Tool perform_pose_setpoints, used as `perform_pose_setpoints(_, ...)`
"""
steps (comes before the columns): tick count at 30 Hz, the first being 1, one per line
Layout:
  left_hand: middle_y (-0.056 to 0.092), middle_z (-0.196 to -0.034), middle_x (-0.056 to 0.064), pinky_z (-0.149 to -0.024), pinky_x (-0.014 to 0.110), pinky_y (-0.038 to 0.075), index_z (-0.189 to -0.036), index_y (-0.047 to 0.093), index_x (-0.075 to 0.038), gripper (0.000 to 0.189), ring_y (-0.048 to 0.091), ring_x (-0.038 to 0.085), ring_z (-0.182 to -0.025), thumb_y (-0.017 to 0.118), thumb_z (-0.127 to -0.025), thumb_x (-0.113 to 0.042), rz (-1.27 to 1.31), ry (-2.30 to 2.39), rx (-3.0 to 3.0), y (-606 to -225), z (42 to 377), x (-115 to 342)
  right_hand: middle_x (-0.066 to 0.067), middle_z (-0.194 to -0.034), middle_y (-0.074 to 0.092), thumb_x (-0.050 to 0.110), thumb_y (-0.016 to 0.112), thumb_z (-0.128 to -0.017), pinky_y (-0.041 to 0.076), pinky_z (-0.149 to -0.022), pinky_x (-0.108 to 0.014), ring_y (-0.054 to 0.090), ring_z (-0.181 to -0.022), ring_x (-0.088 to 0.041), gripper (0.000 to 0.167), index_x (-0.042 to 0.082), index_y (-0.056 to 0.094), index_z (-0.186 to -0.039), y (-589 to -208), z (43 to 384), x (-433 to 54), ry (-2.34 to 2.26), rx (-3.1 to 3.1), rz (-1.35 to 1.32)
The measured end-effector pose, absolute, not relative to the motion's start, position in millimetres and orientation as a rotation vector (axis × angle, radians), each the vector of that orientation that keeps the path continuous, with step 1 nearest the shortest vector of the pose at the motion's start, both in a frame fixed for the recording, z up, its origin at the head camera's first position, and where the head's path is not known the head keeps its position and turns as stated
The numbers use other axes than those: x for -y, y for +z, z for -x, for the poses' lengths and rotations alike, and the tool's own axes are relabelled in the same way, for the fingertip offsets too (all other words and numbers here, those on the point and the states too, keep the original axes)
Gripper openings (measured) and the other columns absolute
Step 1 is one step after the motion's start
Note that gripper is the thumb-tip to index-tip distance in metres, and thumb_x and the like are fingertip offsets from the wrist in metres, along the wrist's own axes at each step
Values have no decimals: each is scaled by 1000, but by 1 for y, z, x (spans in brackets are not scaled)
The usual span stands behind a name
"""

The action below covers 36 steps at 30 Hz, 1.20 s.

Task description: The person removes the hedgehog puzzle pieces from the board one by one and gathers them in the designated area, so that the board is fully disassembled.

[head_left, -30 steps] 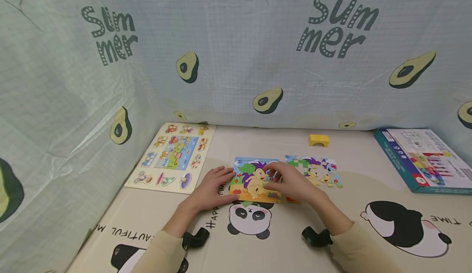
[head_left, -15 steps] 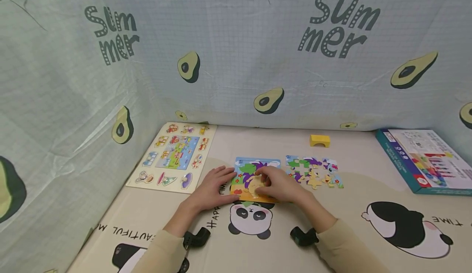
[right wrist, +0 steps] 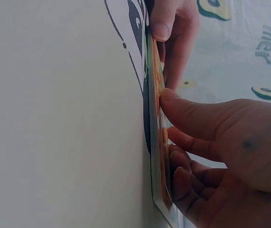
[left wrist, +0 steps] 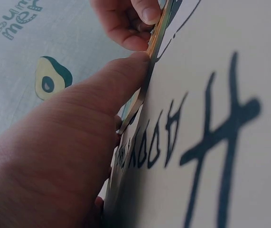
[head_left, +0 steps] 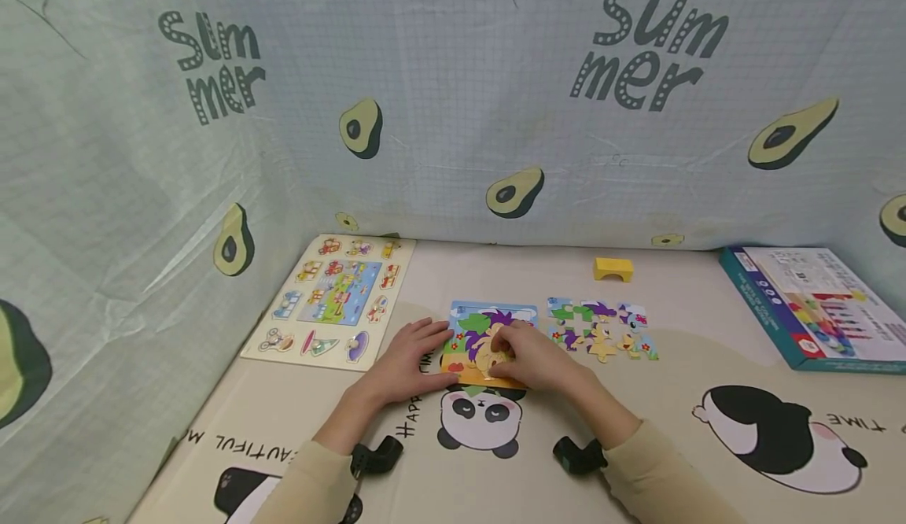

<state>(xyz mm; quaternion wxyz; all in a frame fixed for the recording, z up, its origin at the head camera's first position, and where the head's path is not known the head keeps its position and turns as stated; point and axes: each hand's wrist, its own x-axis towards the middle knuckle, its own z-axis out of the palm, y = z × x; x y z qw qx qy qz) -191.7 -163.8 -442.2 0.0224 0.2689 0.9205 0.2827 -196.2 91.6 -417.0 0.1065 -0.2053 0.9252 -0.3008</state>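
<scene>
A jigsaw puzzle board with a purple-haired cartoon animal lies in front of the person in the head view. My left hand steadies its left side, fingers spread, thumb at the lower left corner. Over the board's right half, my right hand bends its thumb and forefinger together on a puzzle piece, mostly hidden by the fingers. In the right wrist view, the right thumb and fingertips meet right at the board's face. Several loose puzzle pieces lie right of the board.
A wooden peg puzzle with vehicle pictures lies at the back left. A yellow arch block stands at the back, and a flat teal-edged box lies at the far right. Printed curtains hang behind and on the left.
My right hand has moved left and slightly down over the board, uncovering more of the loose pieces, and is nearly still since half a second ago. The left hand stays put.
</scene>
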Motion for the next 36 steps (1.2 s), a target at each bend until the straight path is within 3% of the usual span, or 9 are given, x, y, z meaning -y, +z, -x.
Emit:
perform_pose_setpoints(20, 45, -154, 8, -118, 56, 20, -148, 54, -10, 74, 26, 35, -148, 76, -87, -46, -842, 878, -2856, -444, 192, 164, 0, -90, 53, 20, 83, -86, 47, -75, -32, 49, -84, -17, 25, 9, 66, -101, -419, 195, -95, -909, -2714, 664)
perform_pose_setpoints(36, 45, -155, 8, -119, 55, 18, -148, 53, -10, 75, 25, 34, -148, 75, -87, -46, -850, 868, -2856, -444, 192, 164, -2, -83, 56, 7, 75, -91, 49, -67, -26, 53, -78, -19, 19, 11, 60, -101, -418, 194, -103, -1196, -2546, 637)
